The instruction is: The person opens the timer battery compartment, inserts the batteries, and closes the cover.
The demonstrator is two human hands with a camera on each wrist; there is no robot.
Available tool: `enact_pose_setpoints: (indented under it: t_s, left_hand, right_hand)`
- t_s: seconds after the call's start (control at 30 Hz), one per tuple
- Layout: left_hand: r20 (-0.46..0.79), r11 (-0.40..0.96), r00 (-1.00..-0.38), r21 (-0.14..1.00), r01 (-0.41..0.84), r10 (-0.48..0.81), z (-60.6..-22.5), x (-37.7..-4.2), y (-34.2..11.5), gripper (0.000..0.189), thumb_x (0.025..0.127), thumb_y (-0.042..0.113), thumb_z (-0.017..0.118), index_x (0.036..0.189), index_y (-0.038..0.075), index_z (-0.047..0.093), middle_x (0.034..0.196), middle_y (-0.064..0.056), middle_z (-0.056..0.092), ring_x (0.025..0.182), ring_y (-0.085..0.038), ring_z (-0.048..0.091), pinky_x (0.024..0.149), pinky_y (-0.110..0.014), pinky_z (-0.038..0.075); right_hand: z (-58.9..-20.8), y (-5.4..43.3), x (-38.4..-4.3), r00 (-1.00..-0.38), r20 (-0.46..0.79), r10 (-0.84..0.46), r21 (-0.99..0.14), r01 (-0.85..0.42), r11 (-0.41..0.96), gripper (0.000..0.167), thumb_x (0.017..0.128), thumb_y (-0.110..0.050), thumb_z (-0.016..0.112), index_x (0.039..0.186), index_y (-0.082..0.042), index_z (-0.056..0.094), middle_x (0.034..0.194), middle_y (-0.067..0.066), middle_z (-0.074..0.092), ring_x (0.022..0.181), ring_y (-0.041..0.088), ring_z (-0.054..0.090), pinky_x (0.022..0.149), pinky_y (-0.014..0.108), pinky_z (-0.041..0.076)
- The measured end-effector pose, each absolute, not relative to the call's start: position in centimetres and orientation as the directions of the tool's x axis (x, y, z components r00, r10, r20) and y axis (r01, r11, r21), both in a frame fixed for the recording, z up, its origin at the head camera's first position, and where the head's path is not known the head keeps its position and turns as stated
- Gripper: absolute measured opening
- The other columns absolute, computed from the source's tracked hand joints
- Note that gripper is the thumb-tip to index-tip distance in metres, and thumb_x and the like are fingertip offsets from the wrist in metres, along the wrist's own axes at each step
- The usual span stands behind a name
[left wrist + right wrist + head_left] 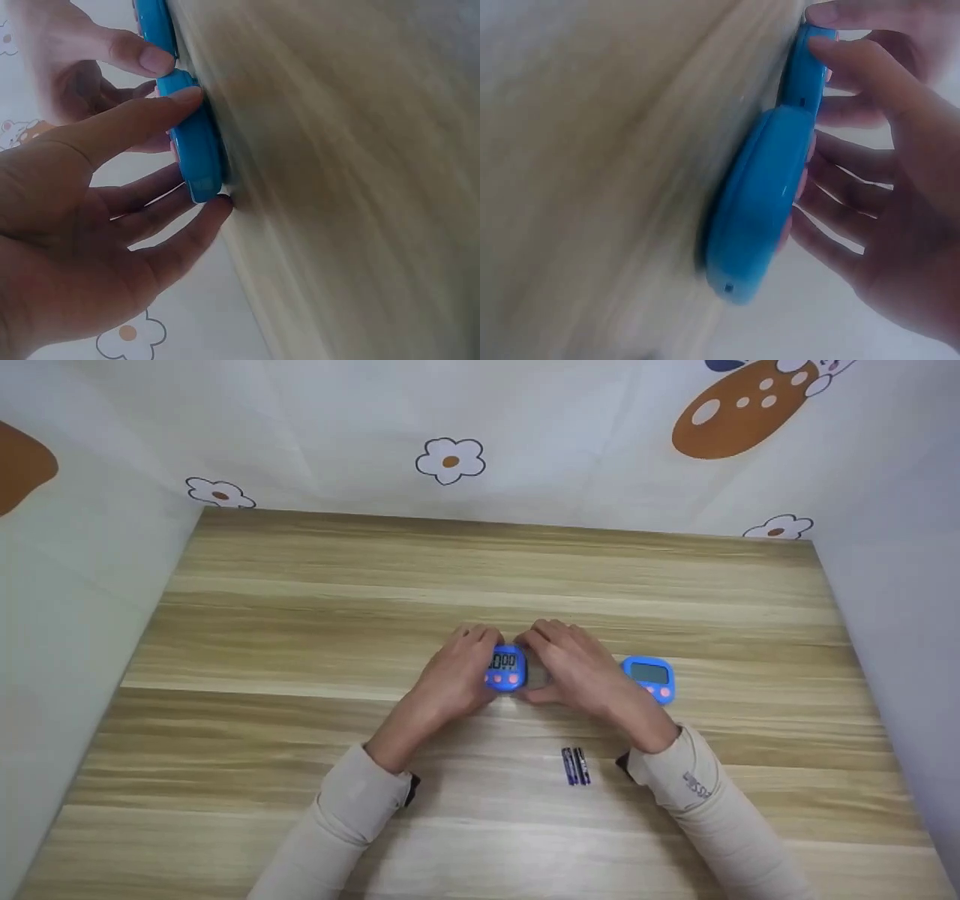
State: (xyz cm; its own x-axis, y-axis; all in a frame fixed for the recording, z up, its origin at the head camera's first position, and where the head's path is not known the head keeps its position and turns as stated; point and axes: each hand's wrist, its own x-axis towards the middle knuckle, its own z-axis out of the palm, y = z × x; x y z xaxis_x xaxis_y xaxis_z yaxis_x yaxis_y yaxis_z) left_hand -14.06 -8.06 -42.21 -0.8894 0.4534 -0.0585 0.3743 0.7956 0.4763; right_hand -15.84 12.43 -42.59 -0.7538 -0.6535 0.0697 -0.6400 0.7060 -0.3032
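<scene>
A small blue digital timer [507, 678] with pink buttons and lit digits stands between the two hands on the wooden tabletop. My left hand [459, 667] grips its left side, thumb on the near edge and fingers around the far one. At its right end, my right hand [574, 667] pinches the edges between thumb and fingertips. Under the right wrist lies a second blue timer [649, 670], its screen blank; the right wrist view has this timer [757, 202] large in front. The left part of the held timer's screen is hidden by the left hand.
Two dark slim batteries [576, 766] lie side by side on the table [300, 660], nearer the body and left of the right sleeve. A pale wall covering [337, 450] with flowers borders the table at the back and sides.
</scene>
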Motion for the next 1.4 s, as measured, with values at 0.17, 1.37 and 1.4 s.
enact_pose_setpoints:
  t_s: [0.17, 1.37, 1.4]
  left_hand:
    - [-0.06, 0.815, -0.886, 0.424, 0.394, 0.46, -41.3, -13.9, -6.7, 0.075, 0.074, 0.027, 0.086, 0.136, 0.005, 0.049, 0.133, -0.014, 0.046, 0.122, -0.028, 0.042, 0.103, -0.044, 0.039]
    - [0.149, 0.571, -0.813, 0.641, 0.512, 0.563, -37.0, -13.5, -2.7, 0.066, 0.074, 0.026, 0.087, 0.129, 0.007, 0.055, 0.125, -0.002, 0.053, 0.118, -0.021, 0.043, 0.105, -0.041, 0.03]
    - [0.152, 0.569, -0.811, 0.641, 0.516, 0.564, -36.9, -13.4, -2.7, 0.066, 0.075, 0.026, 0.086, 0.13, 0.007, 0.055, 0.125, -0.003, 0.053, 0.117, -0.021, 0.043, 0.105, -0.04, 0.031]
  right_hand:
    - [-41.7, 16.3, -15.3, -0.807, 0.091, -0.584, -0.427, -0.561, 0.709, 0.069, 0.077, -0.046, 0.081, 0.128, -0.008, 0.057, 0.116, 0.005, 0.059, 0.105, 0.021, 0.057, 0.091, 0.043, 0.047]
    - [-36.3, 22.0, -12.7, -0.829, 0.171, -0.533, -0.572, -0.524, 0.631, 0.057, 0.076, -0.043, 0.083, 0.123, -0.019, 0.06, 0.117, -0.011, 0.06, 0.105, 0.012, 0.056, 0.088, 0.04, 0.048]
    - [-36.2, 22.0, -12.7, -0.828, 0.174, -0.533, -0.573, -0.525, 0.629, 0.057, 0.077, -0.042, 0.083, 0.123, -0.019, 0.06, 0.117, -0.011, 0.06, 0.105, 0.012, 0.056, 0.087, 0.04, 0.048]
